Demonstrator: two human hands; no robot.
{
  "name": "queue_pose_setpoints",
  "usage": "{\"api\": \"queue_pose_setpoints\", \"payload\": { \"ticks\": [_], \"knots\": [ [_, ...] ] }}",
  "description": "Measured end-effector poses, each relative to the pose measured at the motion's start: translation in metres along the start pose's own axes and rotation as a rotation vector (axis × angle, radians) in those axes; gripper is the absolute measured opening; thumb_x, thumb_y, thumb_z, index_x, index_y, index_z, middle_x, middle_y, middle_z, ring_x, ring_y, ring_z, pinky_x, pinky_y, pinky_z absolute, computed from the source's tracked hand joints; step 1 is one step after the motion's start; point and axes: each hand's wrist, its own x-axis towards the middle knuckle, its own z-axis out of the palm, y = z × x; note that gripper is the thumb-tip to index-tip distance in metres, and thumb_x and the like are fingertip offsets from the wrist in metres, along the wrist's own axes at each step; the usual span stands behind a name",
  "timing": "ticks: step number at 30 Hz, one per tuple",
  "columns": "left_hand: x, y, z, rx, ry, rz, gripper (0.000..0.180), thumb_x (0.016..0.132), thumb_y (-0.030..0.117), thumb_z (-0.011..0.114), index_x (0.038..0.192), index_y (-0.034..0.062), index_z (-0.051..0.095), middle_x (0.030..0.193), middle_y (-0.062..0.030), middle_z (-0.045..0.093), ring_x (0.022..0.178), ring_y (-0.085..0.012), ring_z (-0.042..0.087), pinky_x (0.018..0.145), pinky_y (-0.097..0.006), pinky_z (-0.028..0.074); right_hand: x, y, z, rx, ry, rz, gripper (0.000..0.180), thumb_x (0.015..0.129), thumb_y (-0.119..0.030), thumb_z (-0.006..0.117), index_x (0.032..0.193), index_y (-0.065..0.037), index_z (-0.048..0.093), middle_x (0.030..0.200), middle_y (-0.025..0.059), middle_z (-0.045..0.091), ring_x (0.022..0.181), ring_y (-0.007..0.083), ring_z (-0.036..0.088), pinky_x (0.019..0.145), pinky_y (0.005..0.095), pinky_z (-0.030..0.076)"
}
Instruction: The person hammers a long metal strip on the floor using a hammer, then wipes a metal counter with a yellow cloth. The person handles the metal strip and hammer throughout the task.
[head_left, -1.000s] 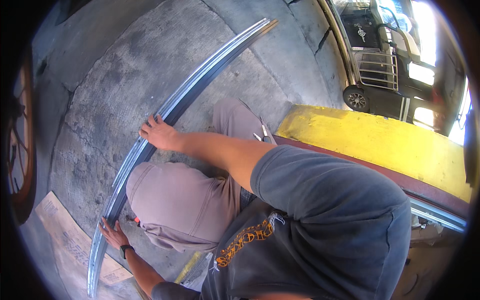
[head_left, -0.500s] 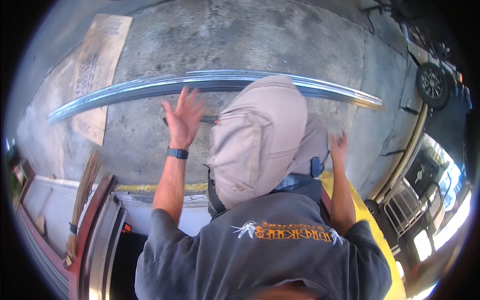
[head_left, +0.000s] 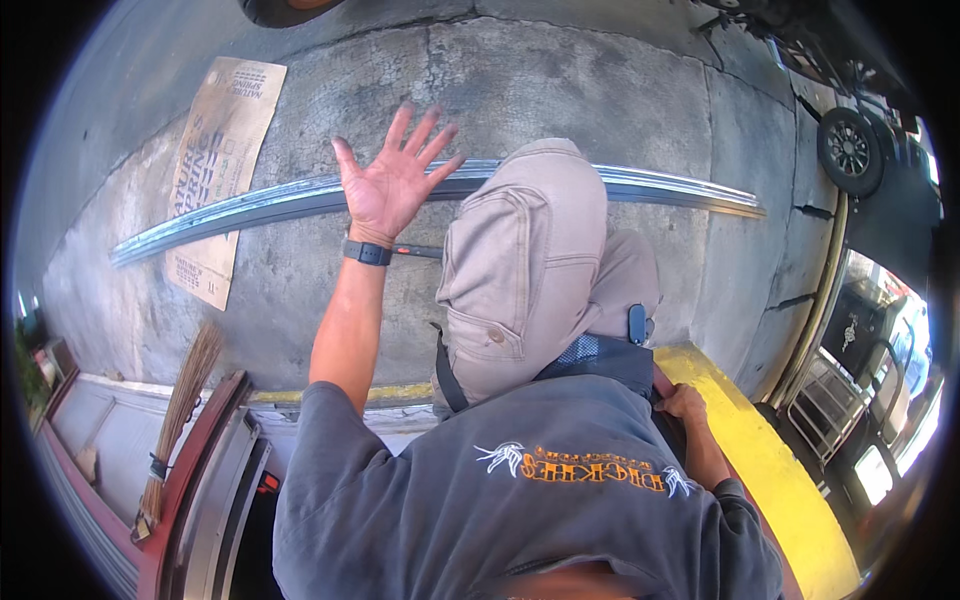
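My left hand (head_left: 393, 182) is raised with palm up and fingers spread wide, holding nothing; a dark watch sits on its wrist. It hovers over a long curved metal strip (head_left: 650, 187) that lies across the concrete. A thin dark tool with a red tip (head_left: 416, 251) lies on the ground just beside the wrist. My right hand (head_left: 688, 405) rests at my hip beside the yellow curb (head_left: 790, 490), with its fingers partly hidden against my grey shirt. My bent knee in beige trousers (head_left: 530, 260) covers the middle of the strip.
A flattened cardboard sheet (head_left: 215, 165) lies under the strip's left end. A broom (head_left: 180, 400) leans by a red-framed metal edge (head_left: 205, 470) at lower left. A vehicle wheel (head_left: 848, 148) and parked vehicles stand at the right. Cracks run through the concrete.
My left hand has lifted off the strip and spread open. My right hand has drawn back from near the strip to my hip. The view has shifted slightly.
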Motion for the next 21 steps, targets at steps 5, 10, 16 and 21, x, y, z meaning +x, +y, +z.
{"api": "queue_pose_setpoints", "payload": {
  "ticks": [5,10,16,21],
  "knots": [
    [-0.031,-0.013,-0.038,2.409,0.040,0.185,0.077,0.081,0.033,0.079,0.147,0.0104,0.045,0.151,-0.0200,0.044,0.133,-0.0388,0.050,0.105,-0.049,0.045,-0.014,-0.003,-0.003,-0.010,0.112,0.009,0.058,0.065,-0.042,0.086,0.105,-0.002,0.075,0.113,0.0209,0.071,0.108,0.0357,0.069,0.091,0.0436,0.055],
    [-0.125,-0.004,-0.057,2.233,0.363,-0.336,0.081,0.080,0.040,0.078,0.147,0.0126,0.044,0.154,-0.0220,0.038,0.132,-0.0414,0.050,0.105,-0.048,0.047,-0.015,-0.016,-0.006,0.001,0.203,-0.066,0.064,0.063,-0.041,0.087,0.108,0.002,0.072,0.110,0.0221,0.072,0.103,0.0370,0.070,0.090,0.0447,0.055],
    [-0.238,0.008,0.030,2.051,0.583,-0.731,0.079,0.084,0.045,0.074,0.149,0.0127,0.043,0.158,-0.0226,0.031,0.135,-0.0392,0.047,0.109,-0.047,0.044,-0.017,-0.014,-0.015,0.021,-0.063,-0.159,0.076,0.075,-0.050,0.079,0.129,0.000,0.062,0.131,0.0268,0.061,0.125,0.0381,0.058,0.103,0.0451,0.049],
    [-0.342,0.003,0.065,1.876,0.670,-0.697,0.076,0.085,0.046,0.072,0.148,0.0127,0.045,0.159,-0.0199,0.031,0.136,-0.0369,0.047,0.110,-0.046,0.043,-0.099,0.016,-0.115,0.056,0.248,-0.447,0.072,0.086,-0.052,0.070,0.132,0.003,0.060,0.119,0.0259,0.067,0.110,0.0380,0.065,0.097,0.0429,0.051]
  ]
}}
